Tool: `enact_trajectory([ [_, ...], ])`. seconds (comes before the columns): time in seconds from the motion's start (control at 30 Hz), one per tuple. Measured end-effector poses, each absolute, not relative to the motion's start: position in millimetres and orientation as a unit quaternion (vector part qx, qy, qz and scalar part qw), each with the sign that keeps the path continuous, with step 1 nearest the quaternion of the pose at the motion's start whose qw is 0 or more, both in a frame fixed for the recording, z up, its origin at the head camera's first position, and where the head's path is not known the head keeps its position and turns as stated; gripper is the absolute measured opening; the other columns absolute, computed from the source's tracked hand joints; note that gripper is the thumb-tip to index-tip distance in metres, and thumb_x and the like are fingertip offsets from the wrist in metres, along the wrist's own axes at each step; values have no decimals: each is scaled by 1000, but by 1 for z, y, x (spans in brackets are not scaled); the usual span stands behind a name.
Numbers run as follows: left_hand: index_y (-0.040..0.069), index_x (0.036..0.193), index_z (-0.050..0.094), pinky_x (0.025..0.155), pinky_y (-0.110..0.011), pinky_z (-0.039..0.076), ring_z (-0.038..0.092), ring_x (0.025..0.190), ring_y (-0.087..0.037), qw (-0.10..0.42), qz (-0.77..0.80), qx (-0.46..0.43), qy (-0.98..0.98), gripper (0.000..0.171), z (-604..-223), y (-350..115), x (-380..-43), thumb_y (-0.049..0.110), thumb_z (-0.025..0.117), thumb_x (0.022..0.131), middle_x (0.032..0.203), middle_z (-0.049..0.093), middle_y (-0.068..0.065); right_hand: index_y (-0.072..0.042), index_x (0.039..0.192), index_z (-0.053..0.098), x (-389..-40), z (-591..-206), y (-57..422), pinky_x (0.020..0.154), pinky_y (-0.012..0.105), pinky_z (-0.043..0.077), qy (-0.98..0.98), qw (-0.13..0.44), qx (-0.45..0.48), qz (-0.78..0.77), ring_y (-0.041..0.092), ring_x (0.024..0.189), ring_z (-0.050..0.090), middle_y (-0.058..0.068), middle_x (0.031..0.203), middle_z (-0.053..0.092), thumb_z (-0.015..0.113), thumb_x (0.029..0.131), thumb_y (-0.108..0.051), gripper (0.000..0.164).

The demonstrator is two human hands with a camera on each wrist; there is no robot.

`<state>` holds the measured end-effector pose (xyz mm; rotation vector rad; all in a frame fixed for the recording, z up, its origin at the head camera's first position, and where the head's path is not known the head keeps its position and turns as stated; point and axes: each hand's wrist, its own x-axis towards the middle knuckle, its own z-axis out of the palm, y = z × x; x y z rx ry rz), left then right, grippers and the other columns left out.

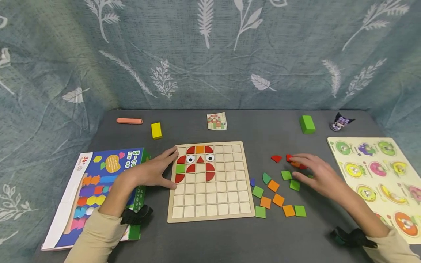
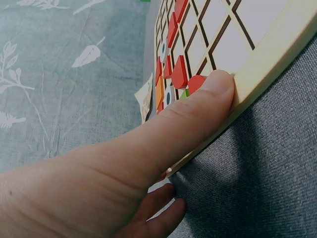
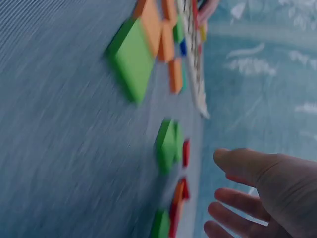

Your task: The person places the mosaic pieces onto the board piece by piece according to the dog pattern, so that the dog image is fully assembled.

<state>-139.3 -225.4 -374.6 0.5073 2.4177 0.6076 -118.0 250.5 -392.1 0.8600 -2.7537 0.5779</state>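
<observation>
I can see the pale square wooden board with little boxes (image 1: 212, 199) lying flat in the middle of the frame, with the left hand (image 1: 156, 170) at its left edge. The right hand (image 1: 319, 177) is right of the middle, over some small flat red and orange pieces (image 1: 295, 164). To do this bit well, I think it's best to pick just one piece and pinch it by its thin sides. Thin pieces may be hard to lift, so a fingernail under one edge could help. The small square paper picture card (image 1: 217, 121) at the top middle is worth a look for colour and turn. I'd set a piece down gently, so the round white eye pieces (image 1: 209, 157) don't get bumped. The left hand is spread wide, fingers by the board's upper left corner and thumb on the rim lower down. The right hand is palm down, fingers loose, thumb apart from them, near the flat green square tiles (image 1: 286, 175). I can't tell if its fingertips touch anything.
</observation>
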Motion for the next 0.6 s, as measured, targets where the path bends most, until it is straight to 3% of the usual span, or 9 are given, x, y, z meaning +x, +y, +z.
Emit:
enact_trajectory([
  [0.13, -1, 155, 11, 114, -61, 26, 9, 149, -44, 291, 231, 194, 908, 106, -374, -226, -140, 43, 75, 82, 164, -3, -19, -3, 116, 67, -122, -399, 263, 85, 45, 47, -932, 123, 283, 190, 30, 106, 60, 14, 117, 66, 82, 71, -3, 48],
  [0.3, 0, 155, 11, 114, -60, 25, 9, 149, -43, 294, 223, 186, 911, 107, -374, -229, -140, 44, 75, 82, 164, -3, -17, -4, 115, 68, -128, -403, 260, 84, 51, 49, -932, 113, 281, 200, 35, 107, 60, 16, 118, 65, 81, 74, -5, 43],
  [0.6, 1, 155, 10, 115, -59, 26, 8, 150, -41, 292, 226, 190, 910, 107, -375, -227, -140, 43, 75, 82, 164, -3, -16, -8, 91, 77, -142, -400, 247, 82, 50, 51, -949, 70, 268, 149, 34, 107, 57, 15, 115, 68, 78, 80, -11, 12],
])
